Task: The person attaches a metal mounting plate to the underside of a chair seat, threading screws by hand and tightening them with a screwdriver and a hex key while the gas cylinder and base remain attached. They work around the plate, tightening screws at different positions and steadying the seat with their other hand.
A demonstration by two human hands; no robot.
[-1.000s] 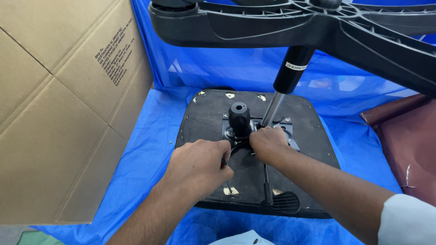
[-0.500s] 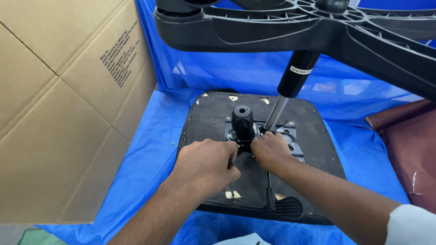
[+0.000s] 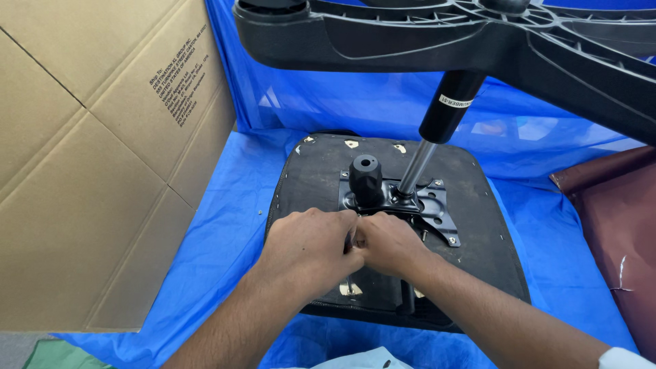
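Note:
An upturned black chair seat (image 3: 314, 171) lies on a blue sheet (image 3: 225, 232). A black metal mechanism plate (image 3: 434, 205) is on its underside, with a black knob (image 3: 365, 178) and a gas cylinder (image 3: 451, 109) rising to the black star base (image 3: 410, 41) overhead. My left hand (image 3: 307, 249) and my right hand (image 3: 389, 246) press together at the plate's near edge. Their fingers are closed around a small metal piece (image 3: 352, 239), which is mostly hidden between them.
A large cardboard box (image 3: 89, 171) stands along the left. A dark red-brown padded part (image 3: 615, 219) lies at the right edge. The blue sheet also hangs behind the seat. The star base's arms span the top of the view.
My right hand has drawn back from beside the cylinder toward me. Both hands now meet at the plate's near edge.

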